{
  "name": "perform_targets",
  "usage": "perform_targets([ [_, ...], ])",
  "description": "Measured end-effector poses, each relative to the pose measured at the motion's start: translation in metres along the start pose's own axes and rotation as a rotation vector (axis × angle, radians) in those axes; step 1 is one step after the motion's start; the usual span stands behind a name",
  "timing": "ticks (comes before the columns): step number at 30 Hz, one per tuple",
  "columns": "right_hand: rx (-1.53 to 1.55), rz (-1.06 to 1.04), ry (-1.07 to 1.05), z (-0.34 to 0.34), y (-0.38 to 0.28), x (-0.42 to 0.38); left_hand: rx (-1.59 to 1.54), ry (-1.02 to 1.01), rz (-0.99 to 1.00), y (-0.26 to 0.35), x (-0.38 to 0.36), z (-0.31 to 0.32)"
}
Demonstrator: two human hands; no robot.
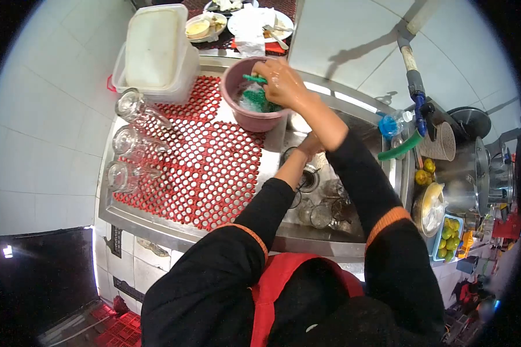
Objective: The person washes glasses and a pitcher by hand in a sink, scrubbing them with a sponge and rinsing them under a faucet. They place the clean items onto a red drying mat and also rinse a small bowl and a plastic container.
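My right hand [281, 85] is over a pink plastic tub [255, 120], its wet fingers closed on a green scouring pad [255, 79]. Suds and more green scrubbing material [259, 99] show inside the tub. Lower down, my left hand [311, 146] reaches into the metal sink [362, 124], passing beneath my right forearm, which covers most of its fingers. Several glasses [320, 216] and dark-looking vessels lie in the sink just below my left wrist.
Three glass mugs [124, 176] lie on a red perforated mat [197, 168] at left. Behind them stands a clear plastic container [153, 49]. Used plates [278, 26] sit at the back. A green hose [400, 147], bottle [395, 123], pots [460, 173] and fruit [447, 238] line the right.
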State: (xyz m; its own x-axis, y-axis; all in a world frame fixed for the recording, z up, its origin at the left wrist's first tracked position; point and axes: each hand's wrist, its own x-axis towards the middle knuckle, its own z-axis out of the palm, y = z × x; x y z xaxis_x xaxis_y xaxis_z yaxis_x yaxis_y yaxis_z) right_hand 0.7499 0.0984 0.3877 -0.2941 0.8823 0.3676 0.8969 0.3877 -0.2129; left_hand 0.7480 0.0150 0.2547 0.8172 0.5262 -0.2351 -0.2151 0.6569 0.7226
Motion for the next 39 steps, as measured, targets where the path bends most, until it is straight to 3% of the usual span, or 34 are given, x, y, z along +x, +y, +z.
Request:
perform_targets([
  [1, -0.038, -0.014, -0.157, 0.014, 0.005, 0.010, 0.007, 0.000, 0.008, -0.006, -0.002, -0.004],
  [2, -0.040, -0.021, -0.150, 0.014, -0.001, 0.015, -0.046, -0.045, -0.036, -0.019, -0.001, -0.010],
  [4, 0.125, 0.318, -0.830, 0.011, -0.010, 0.025, -0.151, -0.139, -0.119, -0.048, 0.006, -0.027],
  [6, 0.238, 0.211, -1.030, 0.052, 0.005, 0.022, -0.254, -0.238, -0.197, -0.064, 0.013, -0.041],
  [8, 0.267, 0.233, -1.072, 0.064, 0.012, 0.022, -0.310, -0.293, -0.226, -0.060, 0.009, -0.043],
  [10, 0.017, 0.450, -0.835, 0.040, -0.006, 0.020, -0.252, -0.273, -0.197, -0.046, -0.015, -0.041],
  [12, -0.064, 0.475, -0.843, 0.027, -0.014, 0.020, -0.181, -0.252, -0.169, -0.022, -0.040, -0.040],
  [14, -0.230, 0.272, -0.733, 0.052, 0.019, 0.018, -0.137, -0.243, -0.155, 0.004, -0.060, -0.029],
  [15, -0.262, 0.202, -0.528, 0.069, 0.041, 0.016, -0.087, -0.081, -0.150, 0.020, -0.066, -0.020],
  [16, -0.264, 0.206, -0.522, 0.058, 0.033, 0.016, -0.035, 0.079, -0.144, 0.031, -0.066, -0.019],
  [18, -0.264, 0.309, -0.292, 0.037, 0.018, 0.015, -0.019, -0.160, -0.260, 0.043, -0.042, -0.053],
  [22, -0.262, 0.297, -0.216, 0.023, 0.023, 0.017, 0.118, -0.186, -0.244, 0.087, -0.060, -0.048],
  [24, -0.183, 0.285, -0.138, 0.015, 0.024, 0.015, 0.347, -0.166, -0.397, 0.099, -0.058, -0.052],
  [28, 0.087, 0.177, 0.032, 0.012, 0.051, 0.013, 0.228, 0.015, -0.316, 0.107, -0.051, -0.064],
  [30, 0.334, 0.252, 0.281, -0.018, 0.038, 0.003, 0.216, 0.168, -0.236, 0.107, -0.044, -0.057],
  [32, 0.336, 0.339, 0.283, -0.050, 0.027, -0.017, 0.099, 0.176, -0.137, 0.098, -0.031, -0.061],
  [34, 0.328, 0.423, 0.288, -0.066, 0.021, -0.045, 0.001, 0.217, -0.172, 0.081, -0.018, -0.063],
  [36, 0.343, 0.431, 0.188, -0.073, 0.012, -0.077, -0.202, 0.274, -0.113, 0.068, -0.009, -0.058],
  [38, 0.429, 0.347, 0.104, -0.064, 0.003, -0.107, -0.275, 0.247, -0.063, 0.060, -0.013, -0.034],
  [39, 0.335, 0.182, 0.137, -0.051, 0.009, -0.123, -0.349, 0.227, 0.001, 0.054, -0.016, -0.023],
])
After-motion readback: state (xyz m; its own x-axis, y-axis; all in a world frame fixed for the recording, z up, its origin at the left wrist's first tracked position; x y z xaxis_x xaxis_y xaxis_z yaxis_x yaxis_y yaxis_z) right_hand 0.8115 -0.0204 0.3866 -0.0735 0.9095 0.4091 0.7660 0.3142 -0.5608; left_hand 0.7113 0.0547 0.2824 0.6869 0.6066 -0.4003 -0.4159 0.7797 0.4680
